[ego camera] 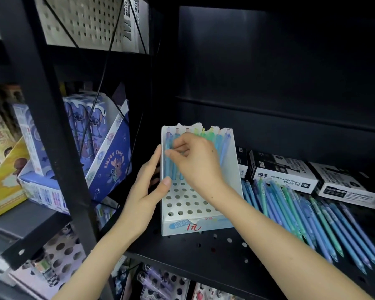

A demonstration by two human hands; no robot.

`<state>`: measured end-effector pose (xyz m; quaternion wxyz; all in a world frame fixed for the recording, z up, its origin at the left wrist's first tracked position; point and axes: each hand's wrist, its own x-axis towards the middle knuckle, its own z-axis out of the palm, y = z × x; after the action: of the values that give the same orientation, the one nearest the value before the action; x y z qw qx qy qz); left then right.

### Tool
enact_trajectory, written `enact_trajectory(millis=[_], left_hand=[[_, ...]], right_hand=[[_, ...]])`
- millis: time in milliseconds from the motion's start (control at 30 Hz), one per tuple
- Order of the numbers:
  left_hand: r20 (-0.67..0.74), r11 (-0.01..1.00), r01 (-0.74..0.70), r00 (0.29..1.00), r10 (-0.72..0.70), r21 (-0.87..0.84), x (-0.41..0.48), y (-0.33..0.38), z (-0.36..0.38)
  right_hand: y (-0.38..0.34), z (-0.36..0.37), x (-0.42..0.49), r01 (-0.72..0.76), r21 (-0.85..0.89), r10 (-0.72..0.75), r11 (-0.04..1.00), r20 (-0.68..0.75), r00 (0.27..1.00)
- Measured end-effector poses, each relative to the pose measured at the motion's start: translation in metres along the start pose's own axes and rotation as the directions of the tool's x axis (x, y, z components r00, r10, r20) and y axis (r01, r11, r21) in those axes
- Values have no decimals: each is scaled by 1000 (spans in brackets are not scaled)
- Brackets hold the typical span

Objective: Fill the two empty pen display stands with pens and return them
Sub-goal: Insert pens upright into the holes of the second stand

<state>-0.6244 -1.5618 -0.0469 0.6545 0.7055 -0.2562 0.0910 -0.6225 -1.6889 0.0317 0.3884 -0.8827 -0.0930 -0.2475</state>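
A white pen display stand with rows of round holes stands on the black shelf. Its back row holds several blue, green and yellow pens. My left hand grips the stand's left wall, thumb over the front edge. My right hand reaches in over the stand and pinches a blue pen that stands in the left of the second row. The front rows of holes are bare. A pile of loose blue, green and purple pens lies on the shelf to the right of the stand.
Black and white permanent marker boxes sit behind the loose pens. Left of the black upright post are blue cartoon stationery boxes and a yellow box. Packaged goods hang on pegboard below the shelf.
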Motion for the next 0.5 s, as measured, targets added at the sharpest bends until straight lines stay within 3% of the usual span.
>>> enact_trajectory(millis=[200,300,400,500], left_hand=[[-21,1000,5,1000,-4,31,-1,1,2],[-85,977,-12,996,31,211,-3,5,4],[-220,865,-47,959,179,499,-7,21,12],[-236,776,-175,892,386,606,-10,44,34]], right_hand=[[3,-21,-8,-35,-21,35,999,-10,999],[21,-53,-25,-65,-66,60,996,-77,995],[52,-98,-52,-156,-176,127,972,-163,978],[92,-142,-84,-328,-324,272,887,-207,940]])
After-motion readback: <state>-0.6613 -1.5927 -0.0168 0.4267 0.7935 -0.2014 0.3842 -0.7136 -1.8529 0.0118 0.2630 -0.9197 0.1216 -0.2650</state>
